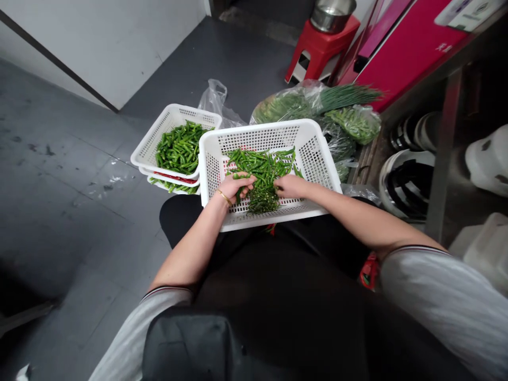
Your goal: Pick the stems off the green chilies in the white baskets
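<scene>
A white perforated plastic basket [317, 153] rests over my lap, with a heap of green chili peppers [260, 163] inside. My left hand [237, 186], a gold bangle at its wrist, is closed around some green chilies at the heap's left side. Over the right side of the heap, my right hand [291, 186] has its fingers pinched together; what lies between them is too small to make out. Below and between the hands sits a darker clump of chili stems [263, 202]. The basket floor shows through around the heap.
At the left, a second white basket [148, 143] full of green chilies stands on other baskets, one with red chilies [177, 178]. Bagged greens [283, 106] and long green stalks [349, 99] lie beyond. A red stool [323, 47] bears a metal pot [332, 16]. Shelving holds dishes at right.
</scene>
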{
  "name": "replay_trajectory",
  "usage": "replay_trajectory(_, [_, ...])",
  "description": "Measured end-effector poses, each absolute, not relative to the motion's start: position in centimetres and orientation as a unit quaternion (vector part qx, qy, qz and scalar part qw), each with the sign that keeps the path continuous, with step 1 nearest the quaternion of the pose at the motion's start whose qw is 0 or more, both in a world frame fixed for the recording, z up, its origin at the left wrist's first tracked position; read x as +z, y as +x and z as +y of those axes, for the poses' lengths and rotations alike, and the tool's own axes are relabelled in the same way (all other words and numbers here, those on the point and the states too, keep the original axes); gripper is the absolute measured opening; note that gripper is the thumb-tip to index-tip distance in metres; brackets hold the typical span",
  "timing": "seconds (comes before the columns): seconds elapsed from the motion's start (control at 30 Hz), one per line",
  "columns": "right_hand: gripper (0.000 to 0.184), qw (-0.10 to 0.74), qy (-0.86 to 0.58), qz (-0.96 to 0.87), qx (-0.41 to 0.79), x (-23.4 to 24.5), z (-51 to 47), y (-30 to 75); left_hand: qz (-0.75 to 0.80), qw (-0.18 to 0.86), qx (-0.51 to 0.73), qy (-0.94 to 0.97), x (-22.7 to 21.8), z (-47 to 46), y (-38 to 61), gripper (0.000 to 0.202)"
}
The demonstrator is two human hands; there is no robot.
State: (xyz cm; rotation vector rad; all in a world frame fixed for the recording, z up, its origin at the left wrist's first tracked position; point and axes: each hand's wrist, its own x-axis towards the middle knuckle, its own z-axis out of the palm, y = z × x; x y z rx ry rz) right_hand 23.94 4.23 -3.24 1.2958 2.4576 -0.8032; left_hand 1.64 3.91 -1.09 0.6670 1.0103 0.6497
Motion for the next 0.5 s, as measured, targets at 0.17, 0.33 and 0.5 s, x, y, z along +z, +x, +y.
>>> replay_trajectory(0.17, [0.022, -0.148, 0.477, 0.622, -0.602, 1.0, 5.1, 23.0, 0.436, 0.777, 0.222, 0.396, -1.1, 3.3, 3.7, 0.033])
replay_trajectory(0.33, [0.033, -0.147, 0.501, 0.703, -0.483, 2.4, 4.5, 21.4, 0.47, 0.741, 0.176, 0.445, -0.1, 3.3, 3.2, 0.031])
replay_trajectory(0.5, [0.039, 0.0, 0.529, 0.841, -0.113, 2.0, 3.8, 20.4, 0.509, 0.737, 0.176, 0.409, 0.2, 2.9, 1.2, 0.028])
